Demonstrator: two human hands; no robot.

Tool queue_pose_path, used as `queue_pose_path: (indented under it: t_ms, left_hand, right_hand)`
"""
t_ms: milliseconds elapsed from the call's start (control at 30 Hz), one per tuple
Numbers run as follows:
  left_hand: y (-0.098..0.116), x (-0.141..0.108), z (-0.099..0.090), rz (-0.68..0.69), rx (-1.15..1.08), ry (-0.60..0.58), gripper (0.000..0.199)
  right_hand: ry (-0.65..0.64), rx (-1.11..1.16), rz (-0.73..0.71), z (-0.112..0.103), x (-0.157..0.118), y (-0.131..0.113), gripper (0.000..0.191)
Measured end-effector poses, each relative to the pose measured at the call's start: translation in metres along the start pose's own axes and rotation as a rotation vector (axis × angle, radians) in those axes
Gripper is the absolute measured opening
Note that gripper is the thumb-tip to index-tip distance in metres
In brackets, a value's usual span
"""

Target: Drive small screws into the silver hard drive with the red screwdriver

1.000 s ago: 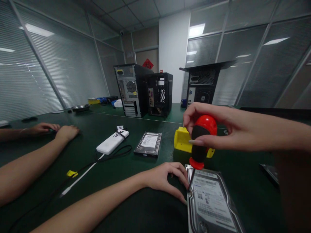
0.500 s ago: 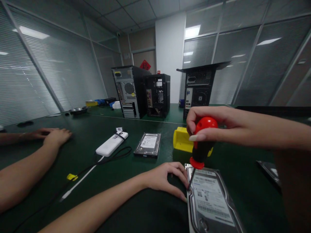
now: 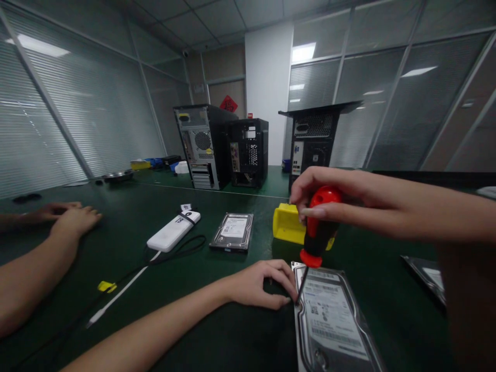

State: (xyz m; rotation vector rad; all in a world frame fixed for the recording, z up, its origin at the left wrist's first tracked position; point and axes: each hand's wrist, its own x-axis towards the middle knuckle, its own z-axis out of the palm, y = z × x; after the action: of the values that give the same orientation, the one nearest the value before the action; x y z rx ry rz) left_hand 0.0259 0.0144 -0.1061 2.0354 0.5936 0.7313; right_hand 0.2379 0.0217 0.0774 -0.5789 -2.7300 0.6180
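Observation:
A hard drive (image 3: 335, 315) with a white label lies face up in front of me. My right hand (image 3: 313, 199) is wrapped round a screwdriver (image 3: 318, 232) with a red and black handle. The screwdriver tilts slightly, its tip down on the drive's left edge. Beside that tip, the curled fingers of my left hand (image 3: 265, 284) hold against the same edge. Its thumb points at the drive, close to the fingertips. The screw head under the tip is too small to make out.
Beyond lie a second hard drive (image 3: 232, 231), a yellow bin (image 3: 289, 223) and a white power strip (image 3: 174, 231) with its cable. Another drive (image 3: 426, 276) is at right. Computer cases (image 3: 203, 147) stand behind. Another person's hands (image 3: 75, 219) rest at left.
My left thumb has drawn back from the drive's edge, closer to the fingers. The screwdriver stays on the same spot. The whole view has shifted slightly, moving things left.

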Motion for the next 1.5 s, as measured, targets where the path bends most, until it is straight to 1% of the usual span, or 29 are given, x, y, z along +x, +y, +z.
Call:
queue_pose_path:
  t_ms: [100,200,300,367,433,467,500,533,567,600,633,700,800,900,1000,1100,1200,1333,1500]
  left_hand:
    - [0.0,0.001,0.001,-0.025,-0.005,0.022,0.014]
    - [0.002,0.001,0.001,-0.037,0.005,0.036,0.016]
    - [0.004,0.001,0.001,-0.053,0.0,0.012,0.019]
    - [0.005,0.002,0.001,-0.057,-0.022,-0.001,0.021]
    - [0.005,0.002,0.002,-0.062,-0.046,0.019,0.023]
    - [0.004,0.003,0.004,-0.063,-0.054,0.039,0.024]
    - [0.003,0.003,0.005,-0.063,-0.057,0.062,0.025]
    - [0.002,0.004,0.006,-0.06,-0.058,0.082,0.025]
    - [0.0,0.004,0.007,-0.054,-0.058,0.096,0.024]
    - [-0.001,0.005,0.008,-0.047,-0.06,0.105,0.023]
    - [-0.002,0.005,0.008,-0.039,-0.063,0.109,0.022]
    - [-0.004,0.005,0.009,-0.034,-0.075,0.105,0.021]
    - [-0.003,0.005,0.008,-0.041,-0.103,0.096,0.021]
    - [-0.002,0.004,0.007,-0.043,-0.129,0.09,0.019]
    - [-0.002,0.004,0.006,-0.046,-0.151,0.08,0.02]
    - [-0.002,0.004,0.006,-0.054,-0.154,0.072,0.02]
    - [0.001,0.005,0.006,-0.061,-0.156,0.069,0.018]
    - [0.006,0.005,0.006,-0.081,-0.125,0.083,0.015]
    - [0.006,0.003,0.007,-0.085,-0.124,0.091,0.022]
  right_hand:
    - [0.016,0.022,-0.007,-0.002,-0.001,0.002,0.023]
    - [0.085,0.0,-0.026,-0.007,-0.005,0.004,0.024]
    - [0.143,-0.064,-0.001,-0.014,-0.014,0.006,0.027]
    - [0.196,-0.124,0.056,-0.019,-0.02,0.009,0.03]
    - [0.228,-0.205,0.164,-0.023,-0.024,0.014,0.037]
    - [0.21,-0.246,0.23,-0.024,-0.024,0.018,0.042]
    - [0.181,-0.277,0.264,-0.024,-0.023,0.023,0.047]
    - [0.115,-0.297,0.297,-0.024,-0.02,0.029,0.052]
    - [0.076,-0.304,0.314,-0.023,-0.016,0.036,0.055]
    - [0.047,-0.309,0.346,-0.021,-0.012,0.042,0.053]
    - [0.019,-0.315,0.328,-0.019,-0.006,0.047,0.053]
    - [-0.047,-0.304,0.283,-0.014,0.004,0.054,0.046]
    - [-0.095,-0.294,0.26,-0.009,0.013,0.055,0.036]
    - [-0.082,-0.344,0.279,-0.007,0.016,0.052,0.026]
    - [-0.047,-0.43,0.301,-0.008,0.014,0.052,0.022]
    - [-0.013,-0.49,0.319,-0.008,0.014,0.057,0.02]
    - [-0.007,-0.519,0.345,-0.006,0.015,0.066,0.014]
    - [-0.003,-0.543,0.37,-0.004,0.019,0.079,0.012]
    - [0.013,-0.564,0.371,-0.004,0.019,0.085,0.015]
